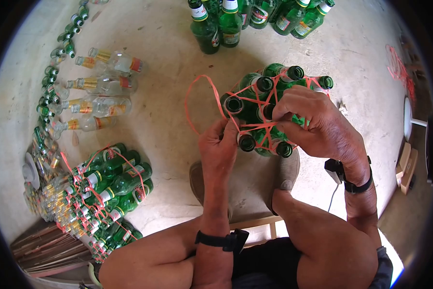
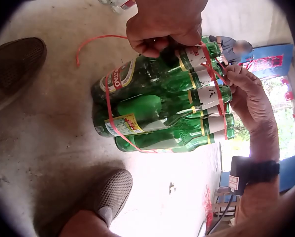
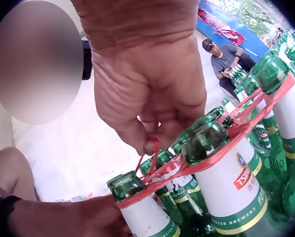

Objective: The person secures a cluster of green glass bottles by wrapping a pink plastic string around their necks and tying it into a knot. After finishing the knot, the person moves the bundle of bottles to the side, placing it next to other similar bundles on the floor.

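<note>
A cluster of green beer bottles stands upright on the floor between the person's feet. Pink plastic string runs around and across the necks, and in the left wrist view another band circles the bodies. At the near left of the cluster, the left hand pinches the string beside a bottle neck; a loose loop trails beyond it. Over the middle of the necks, the right hand holds the string between thumb and fingers. The right wrist view shows a short piece of string at its fingertips.
More green bottles stand ahead. Clear bottles lie on the left, and bundles of green bottles tied with pink string lie nearer. A string tangle is at the right. Another person sits farther off by bottles.
</note>
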`<state>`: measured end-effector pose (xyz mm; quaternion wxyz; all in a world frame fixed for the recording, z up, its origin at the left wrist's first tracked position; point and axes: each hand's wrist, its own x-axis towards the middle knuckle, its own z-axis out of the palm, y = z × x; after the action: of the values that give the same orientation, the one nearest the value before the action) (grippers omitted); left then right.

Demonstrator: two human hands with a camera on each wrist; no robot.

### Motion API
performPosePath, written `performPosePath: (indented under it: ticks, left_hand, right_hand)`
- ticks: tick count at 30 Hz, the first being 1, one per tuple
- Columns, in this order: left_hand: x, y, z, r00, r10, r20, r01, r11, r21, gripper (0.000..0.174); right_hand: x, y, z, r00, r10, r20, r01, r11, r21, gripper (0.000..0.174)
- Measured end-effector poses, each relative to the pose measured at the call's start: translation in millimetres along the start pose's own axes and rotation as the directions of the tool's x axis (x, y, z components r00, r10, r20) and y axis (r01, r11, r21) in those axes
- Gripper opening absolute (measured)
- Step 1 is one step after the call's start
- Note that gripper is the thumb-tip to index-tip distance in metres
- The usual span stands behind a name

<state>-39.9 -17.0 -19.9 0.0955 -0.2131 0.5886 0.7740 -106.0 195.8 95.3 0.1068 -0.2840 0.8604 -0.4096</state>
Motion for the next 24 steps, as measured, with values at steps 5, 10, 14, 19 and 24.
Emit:
performPosePath:
  ticks: [5,10,14,19,24]
  left_hand:
    - [-3.2,4.8,7.0,0.999,-0.012,-0.049,0.009,0.998,-0.059,0.024]
    - [-4.5,7.6,7.7,0.998,-0.021,-0.058,0.016,0.997,-0.079,0.022]
    - [-5.3,9.8,8.0,0.998,-0.03,-0.054,0.024,0.994,-0.11,0.021]
    - [-5.4,11.9,6.1,0.998,-0.052,-0.044,0.047,0.994,-0.099,0.021]
    - [-7.3,17.4,9.8,0.996,-0.058,-0.061,0.054,0.996,-0.069,0.022]
  right_hand:
    - [0.1,-1.6,1.6,0.999,-0.023,-0.044,0.018,0.993,-0.118,0.012]
    - [4.0,-1.5,6.0,0.994,-0.055,-0.099,0.036,0.983,-0.182,0.01]
    - [4.1,-2.8,9.2,0.994,-0.011,-0.106,-0.01,0.979,-0.201,0.012]
    - [6.2,-1.6,11.8,0.99,0.023,-0.142,-0.057,0.969,-0.239,0.015]
    - [9.1,2.7,12.8,0.987,0.024,-0.158,-0.059,0.973,-0.225,0.015]
